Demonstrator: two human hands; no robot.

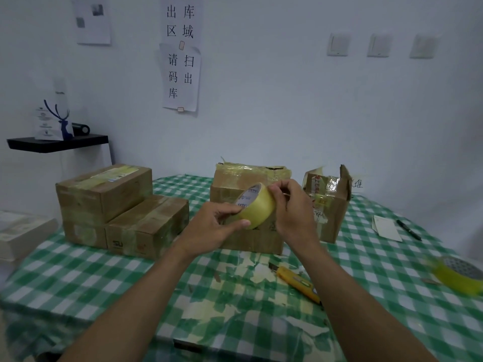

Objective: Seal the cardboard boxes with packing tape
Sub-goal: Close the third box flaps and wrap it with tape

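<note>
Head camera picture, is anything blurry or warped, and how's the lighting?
Head view: the held tape roll is fairly sharp; head view: the spare roll at the right edge is smeared; head view: the table bends toward the corners, wide-lens warp; head view: light is soft and flat, bluish.

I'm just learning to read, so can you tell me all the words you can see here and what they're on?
"出库区域" on the upper wall sheet, its top cut off.
"请扫码出库" on the lower wall sheet.
"堆" on the note behind the right box; the rest is hidden.
Print on the roll, the right box and the left wall sheet: too blurred to read.
</note>
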